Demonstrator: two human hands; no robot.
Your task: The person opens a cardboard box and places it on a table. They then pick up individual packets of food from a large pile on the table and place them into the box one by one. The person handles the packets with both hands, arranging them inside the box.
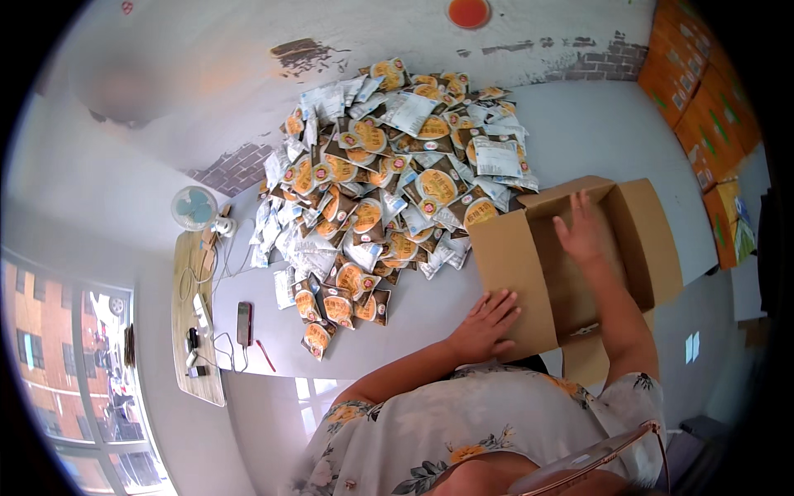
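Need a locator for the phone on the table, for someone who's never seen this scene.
Start at the grey table with the big heap of snack packets. Follow the heap's near tip toward the small fan. The phone lies flat there, a dark upright slab, alone beside a thin red pen.

Vantage: one head-worn fisheye view, set above the person's floral-print chest.
Facing: steeply downward over the grey table [579, 124].
Nearness: close to the open brown cardboard box [504, 264] and both hands; the heap of orange-and-white sachets [389, 182] lies farther out.
Distortion: straight edges bend toward the dark round rim.
Shared ground: none, a single view.
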